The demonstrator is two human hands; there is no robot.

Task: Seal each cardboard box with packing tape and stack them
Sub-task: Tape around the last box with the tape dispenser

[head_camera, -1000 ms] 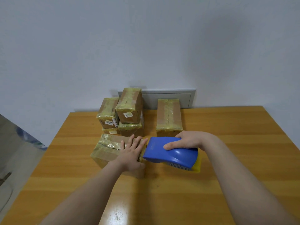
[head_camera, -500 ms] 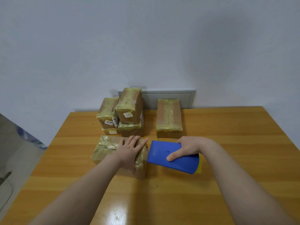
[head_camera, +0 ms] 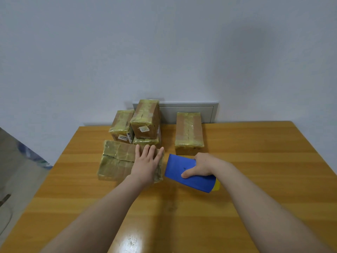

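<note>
A flat cardboard box wrapped in yellowish tape lies on the wooden table, left of centre. My left hand presses flat on its right end, fingers straight. Just right of the box, my right hand grips a blue tape dispenser with a yellow end, tilted low over the table. Behind the flat box stands a stack of taped boxes, the top one bearing a white label. A single taped box sits to the right of the stack.
A grey wall panel runs behind the boxes at the table's far edge. Bare tabletop stretches to the right and toward me. The floor shows past the table's left edge.
The blue dispenser has rolled over and dropped lower beside the box's right end. My left hand has slid slightly further onto the box top.
</note>
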